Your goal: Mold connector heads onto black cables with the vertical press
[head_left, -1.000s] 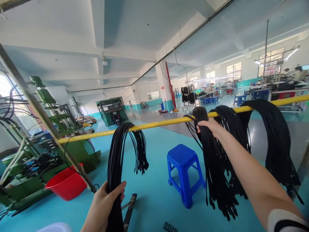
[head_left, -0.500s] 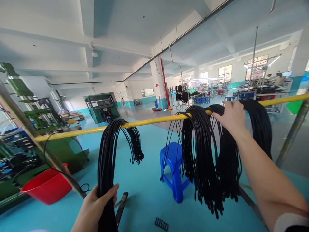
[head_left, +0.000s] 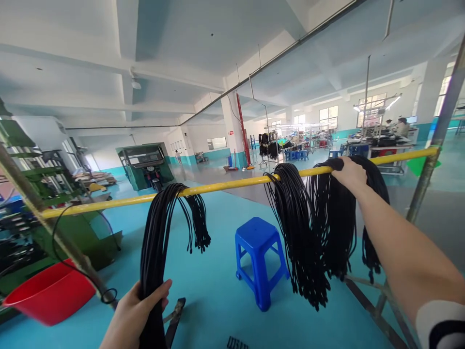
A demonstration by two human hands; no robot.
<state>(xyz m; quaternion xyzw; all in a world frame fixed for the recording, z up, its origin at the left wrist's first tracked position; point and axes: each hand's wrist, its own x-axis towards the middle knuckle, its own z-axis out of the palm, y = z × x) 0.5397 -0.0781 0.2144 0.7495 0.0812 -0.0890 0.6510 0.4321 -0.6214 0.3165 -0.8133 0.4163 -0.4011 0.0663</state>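
Note:
A yellow bar (head_left: 232, 185) runs across the view. Over its left part hangs a bundle of black cords (head_left: 154, 237), its shorter ends dangling behind the bar. My left hand (head_left: 136, 310) is wrapped round the lower, longer part of this bundle. Several thick bunches of black cords (head_left: 296, 237) are draped over the right part of the bar. My right hand (head_left: 350, 174) rests on top of the bunches there, fingers closed over black cords at the bar; its fingertips are partly hidden.
Below the bar stands a blue stool (head_left: 258, 237). A red tub (head_left: 51, 293) and green machinery (head_left: 72, 242) are at the left. Slanted metal posts (head_left: 425, 184) hold the bar. Far off are workbenches, a green vehicle (head_left: 143, 167) and people.
The bunches under my right hand have shifted right along the bar, and the nearer bunch swings with its ends slanting right. The view has turned slightly. My left hand still grips its bundle.

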